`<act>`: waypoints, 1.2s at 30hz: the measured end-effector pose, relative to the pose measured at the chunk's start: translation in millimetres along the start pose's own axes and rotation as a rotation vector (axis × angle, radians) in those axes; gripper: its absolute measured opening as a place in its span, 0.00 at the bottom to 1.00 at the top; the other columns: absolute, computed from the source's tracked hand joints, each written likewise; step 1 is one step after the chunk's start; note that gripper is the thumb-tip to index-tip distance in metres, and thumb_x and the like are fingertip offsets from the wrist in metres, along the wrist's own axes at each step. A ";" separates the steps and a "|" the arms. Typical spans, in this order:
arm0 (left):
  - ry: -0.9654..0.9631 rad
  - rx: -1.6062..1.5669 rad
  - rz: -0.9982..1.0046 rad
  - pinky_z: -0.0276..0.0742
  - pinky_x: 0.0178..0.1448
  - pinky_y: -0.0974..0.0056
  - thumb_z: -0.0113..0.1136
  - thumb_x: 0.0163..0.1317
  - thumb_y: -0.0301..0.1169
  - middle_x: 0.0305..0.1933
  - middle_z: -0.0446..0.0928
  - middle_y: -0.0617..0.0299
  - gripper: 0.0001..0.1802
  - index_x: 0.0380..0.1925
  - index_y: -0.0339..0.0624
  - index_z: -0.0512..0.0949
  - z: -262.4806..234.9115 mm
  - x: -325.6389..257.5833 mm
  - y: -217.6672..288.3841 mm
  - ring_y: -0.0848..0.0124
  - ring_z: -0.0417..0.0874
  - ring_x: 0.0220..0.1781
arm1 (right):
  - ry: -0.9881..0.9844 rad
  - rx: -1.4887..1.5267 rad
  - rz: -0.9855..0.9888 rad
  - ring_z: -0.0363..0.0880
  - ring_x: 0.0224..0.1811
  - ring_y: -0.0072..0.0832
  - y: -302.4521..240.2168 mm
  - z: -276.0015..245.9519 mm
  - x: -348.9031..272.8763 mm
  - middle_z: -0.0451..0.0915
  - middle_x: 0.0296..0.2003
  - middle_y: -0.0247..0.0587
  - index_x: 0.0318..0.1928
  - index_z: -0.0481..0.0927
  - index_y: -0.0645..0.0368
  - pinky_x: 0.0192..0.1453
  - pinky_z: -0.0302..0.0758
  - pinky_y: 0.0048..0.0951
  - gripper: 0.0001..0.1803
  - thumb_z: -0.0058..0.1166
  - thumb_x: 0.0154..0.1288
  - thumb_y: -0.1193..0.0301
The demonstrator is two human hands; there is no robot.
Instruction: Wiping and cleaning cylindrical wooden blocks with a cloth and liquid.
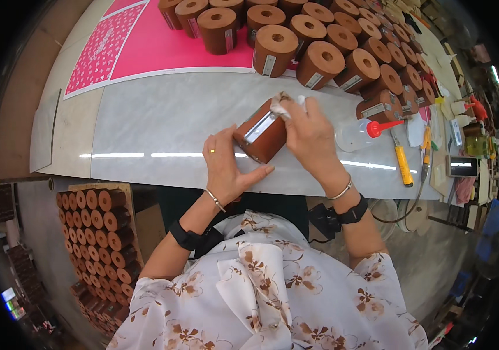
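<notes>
Here the brown wooden cylinder with a silvery metal strip set along its side [261, 135] lies tipped on the pale marble-patterned counter [156, 125], near the person and just left of the middle of the view, its long axis slanting from near left up toward far right. The left hand [226, 168] sits at the cylinder's near left, palm low on the counter, with the thumb stretched rightward under the near end and the other fingers [219, 140] lying together against the left flank, so it braces the piece rather than closes around it. The right hand [309, 137] comes over from the right and covers the far right end; its fingers are bunched together on a small crumpled white cloth [281, 105], pressed to the top edge of the cylinder just above the metal strip. So the cylinder lies between the two hands, touching both, the strip facing up and leftward. Just right of the right hand lies a clear plastic squeeze bottle with a red nozzle [361, 133], near but not touched, and beyond it a yellow-handled knife [403, 165]. Along the far side, rows of like brown wooden cylinders with holes in their tops [319, 61] stand upright, some on a pink printed sheet [162, 44], well apart from the hands.
</notes>
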State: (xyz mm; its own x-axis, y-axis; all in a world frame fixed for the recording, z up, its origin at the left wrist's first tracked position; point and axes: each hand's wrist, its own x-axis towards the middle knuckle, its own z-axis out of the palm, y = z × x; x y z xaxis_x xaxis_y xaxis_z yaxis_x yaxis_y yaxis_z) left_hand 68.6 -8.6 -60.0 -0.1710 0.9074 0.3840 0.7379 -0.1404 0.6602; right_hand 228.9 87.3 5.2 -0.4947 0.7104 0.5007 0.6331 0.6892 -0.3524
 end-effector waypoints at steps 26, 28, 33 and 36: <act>-0.002 0.047 0.115 0.52 0.68 0.42 0.73 0.36 0.41 0.56 0.67 0.48 0.50 0.60 0.36 0.61 9.3 3.8 -3.1 0.51 0.66 0.61 | -0.024 0.096 -0.233 0.78 0.34 0.40 -44.7 2.7 -21.4 0.71 0.31 0.45 0.44 0.77 0.57 0.31 0.76 0.39 0.13 0.56 0.56 0.75; 0.001 0.043 0.141 0.51 0.68 0.42 0.73 0.36 0.42 0.57 0.66 0.48 0.50 0.61 0.37 0.61 11.3 2.7 -6.4 0.51 0.66 0.61 | -0.025 -0.067 -0.192 0.78 0.33 0.41 -31.0 2.2 -15.2 0.71 0.31 0.45 0.43 0.77 0.58 0.32 0.76 0.38 0.12 0.55 0.57 0.77; -0.001 0.169 0.273 0.51 0.68 0.47 0.75 0.35 0.45 0.56 0.67 0.48 0.52 0.61 0.37 0.61 5.3 4.0 -4.1 0.52 0.67 0.60 | 0.028 -0.025 0.029 0.77 0.31 0.43 15.6 -7.8 -1.7 0.70 0.32 0.46 0.44 0.77 0.59 0.31 0.76 0.36 0.11 0.54 0.60 0.76; -0.175 -0.193 -0.003 0.53 0.66 0.49 0.75 0.35 0.45 0.53 0.68 0.48 0.51 0.60 0.37 0.63 -9.8 3.8 -0.5 0.52 0.68 0.57 | 0.068 -0.056 0.015 0.76 0.30 0.43 14.3 -6.4 -11.8 0.70 0.32 0.45 0.46 0.78 0.60 0.30 0.75 0.35 0.12 0.53 0.60 0.76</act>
State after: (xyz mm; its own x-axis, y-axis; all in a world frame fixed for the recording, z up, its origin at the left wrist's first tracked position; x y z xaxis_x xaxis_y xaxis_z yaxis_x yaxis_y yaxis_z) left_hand 61.2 -8.9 -52.6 -0.0454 0.9602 0.2756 0.5960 -0.1954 0.7788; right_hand 247.6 87.9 -0.7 -0.4442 0.7079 0.5492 0.6737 0.6680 -0.3161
